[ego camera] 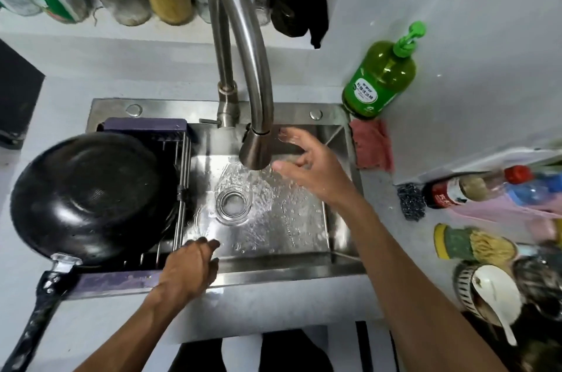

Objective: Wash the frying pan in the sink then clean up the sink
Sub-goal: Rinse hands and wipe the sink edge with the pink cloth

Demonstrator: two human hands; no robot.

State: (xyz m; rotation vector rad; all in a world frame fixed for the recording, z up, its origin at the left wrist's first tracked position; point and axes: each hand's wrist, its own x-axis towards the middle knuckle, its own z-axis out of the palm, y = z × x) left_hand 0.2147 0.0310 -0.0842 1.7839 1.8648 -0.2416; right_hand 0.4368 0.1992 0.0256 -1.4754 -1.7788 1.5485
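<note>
Left hand (190,265) rests loose-fingered on the sink (304,269) rim; right hand (307,167), fingers spread, beside the running faucet (254,148). Frying pan (91,195) sits racked left. Sweep water toward the drain (233,201).

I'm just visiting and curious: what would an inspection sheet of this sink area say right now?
Surface: steel sink, wet, water running from the tap onto the drain.
Job's things: black frying pan upside down on the drying rack at the sink's left.
Clutter: green soap bottle, red cloth, steel scourer, bottles and jars.
Hands: left hand on the sink's front edge; right hand open beside the stream.
Cables: nothing seen.
Surroundings: pale walls and counter.
</note>
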